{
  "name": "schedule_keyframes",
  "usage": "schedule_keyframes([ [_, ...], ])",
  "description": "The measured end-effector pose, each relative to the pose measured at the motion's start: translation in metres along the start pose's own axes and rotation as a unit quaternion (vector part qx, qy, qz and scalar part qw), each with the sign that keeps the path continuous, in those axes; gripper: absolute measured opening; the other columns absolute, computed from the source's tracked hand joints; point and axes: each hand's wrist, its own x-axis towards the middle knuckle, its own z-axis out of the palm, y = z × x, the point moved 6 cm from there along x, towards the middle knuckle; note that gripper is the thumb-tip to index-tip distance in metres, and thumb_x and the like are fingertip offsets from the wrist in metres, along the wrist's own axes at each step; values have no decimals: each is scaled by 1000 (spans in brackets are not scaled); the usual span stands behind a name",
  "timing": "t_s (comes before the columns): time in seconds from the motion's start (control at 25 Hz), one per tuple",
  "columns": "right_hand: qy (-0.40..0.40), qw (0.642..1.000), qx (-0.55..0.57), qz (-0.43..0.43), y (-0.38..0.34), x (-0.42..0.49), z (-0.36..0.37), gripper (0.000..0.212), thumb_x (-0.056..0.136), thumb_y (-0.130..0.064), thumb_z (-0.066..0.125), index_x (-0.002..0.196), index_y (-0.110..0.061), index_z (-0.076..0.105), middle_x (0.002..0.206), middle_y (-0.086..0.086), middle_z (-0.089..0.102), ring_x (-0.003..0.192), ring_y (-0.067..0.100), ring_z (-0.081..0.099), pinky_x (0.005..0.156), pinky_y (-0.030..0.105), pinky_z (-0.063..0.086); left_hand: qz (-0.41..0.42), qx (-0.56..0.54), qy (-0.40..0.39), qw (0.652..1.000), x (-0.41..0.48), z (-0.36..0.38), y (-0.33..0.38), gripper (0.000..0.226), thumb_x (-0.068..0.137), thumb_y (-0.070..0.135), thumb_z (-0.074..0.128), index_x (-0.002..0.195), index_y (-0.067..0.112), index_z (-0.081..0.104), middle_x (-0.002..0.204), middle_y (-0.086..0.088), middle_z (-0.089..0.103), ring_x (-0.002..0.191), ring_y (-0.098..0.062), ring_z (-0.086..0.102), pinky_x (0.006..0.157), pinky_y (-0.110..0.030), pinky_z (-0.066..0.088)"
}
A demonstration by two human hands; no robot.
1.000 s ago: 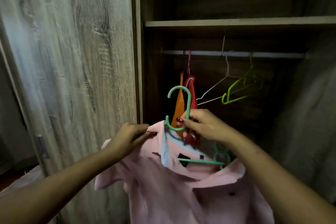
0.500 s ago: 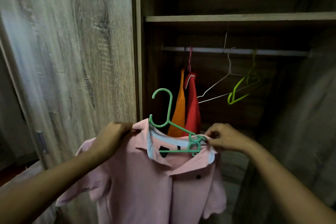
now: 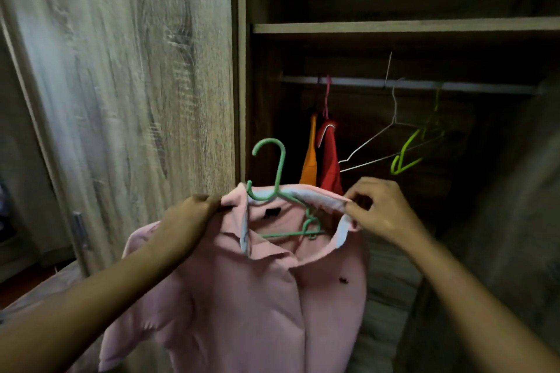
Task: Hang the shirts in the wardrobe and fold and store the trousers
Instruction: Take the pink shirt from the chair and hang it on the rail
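The pink shirt (image 3: pixel 242 297), now seated squarely on the green hanger (image 3: pixel 274 179) before the wardrobe rail (image 3: pixel 454 86), is pinched at its shoulders by the left hand (image 3: pixel 185 221) and right hand (image 3: pixel 378 209), so hanging is judged next.

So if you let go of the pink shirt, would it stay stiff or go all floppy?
Probably floppy: the pink shirt already sags in soft folds below the left hand and right hand. It looks light, since pinched fingertips hold it up. It might slip off the green hanger, which sits tilted inside the collar rather than squarely in the shoulders.
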Motion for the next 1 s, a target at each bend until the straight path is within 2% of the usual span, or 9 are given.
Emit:
schedule_keyframes([
  [0.12, -48, 998, 44, -10, -3, -1, 3, 32, 79, -44, 50, 73, -22, 73, 72, -8, 66, 70, 8, 63, 67, 39, 52, 2, -76, 47, 996, 2, -14, -8, 30, 86, 35, 44, 110, 32, 61, 97, -1, 70, 87, -21, 67, 67, -33, 49],
  [0.2, -25, 999, -10, -38, 2, 3, 1, 20, 83, -36, 59, 90, -21, 70, 88, -8, 60, 80, 7, 59, 73, 30, 51, 57, -110, 76, 989, 3, -24, -4, 32, 84, 30, 45, 108, 29, 65, 95, 1, 72, 84, -16, 69, 69, -34, 52],
  [0.32, -70, 992, -73, -77, 7, 8, 0, 38, 80, -37, 59, 111, -17, 64, 98, -4, 49, 92, 10, 50, 83, 25, 44, 111, -169, 97, 975, 11, -32, -1, 33, 88, 34, 43, 109, 23, 66, 91, 0, 73, 81, -14, 69, 68, -36, 52],
  [0.44, -98, 987, -80, -98, 5, 10, -19, 36, 78, -43, 55, 102, -18, 66, 96, -4, 47, 91, 10, 45, 80, 17, 37, 160, -184, 124, 962, 22, -34, 14, 48, 94, 48, 37, 94, 11, 68, 78, -3, 70, 69, -12, 64, 61, -31, 45],
  [0.52, -163, 983, -10, -80, 8, 6, -29, 33, 77, -45, 56, 91, -16, 66, 89, -6, 56, 84, 2, 51, 74, 13, 38, 199, -191, 126, 953, 30, -28, 32, 61, 96, 54, 28, 83, 7, 65, 69, -3, 65, 62, -8, 57, 55, -26, 40],
  [0.6, -222, 971, 85, -25, 13, -5, -39, 15, 82, -34, 67, 80, -19, 65, 78, -9, 62, 75, -3, 55, 69, 12, 41, 227, -222, 101, 943, 43, -17, 49, 64, 96, 56, 26, 80, 6, 63, 66, 0, 63, 60, -8, 55, 53, -23, 38],
  [0.68, -206, 967, 149, 20, 24, -17, -55, 11, 81, -25, 69, 73, -22, 63, 73, -9, 60, 70, -2, 53, 63, 13, 41, 236, -266, 59, 933, 59, -5, 65, 57, 95, 57, 27, 75, 14, 57, 63, 16, 54, 57, -2, 52, 53, -16, 34],
  [0.8, -164, 969, 178, 54, 34, -38, -76, 15, 78, -30, 69, 75, -17, 62, 73, -7, 60, 69, 2, 52, 60, 17, 42, 203, -318, 7, 926, 84, 4, 92, 34, 93, 51, 31, 69, 30, 43, 61, 23, 51, 56, 5, 49, 54, -9, 32],
  [1.0, -217, 948, 190, 134, 36, -72, -102, 13, 86, -23, 63, 88, -10, 63, 88, 3, 65, 82, 9, 57, 72, 28, 49, 206, -370, 40, 905, 114, 13, 144, 29, 97, 30, 39, 70, 24, 46, 58, 13, 46, 55, 2, 50, 53, -10, 31],
])
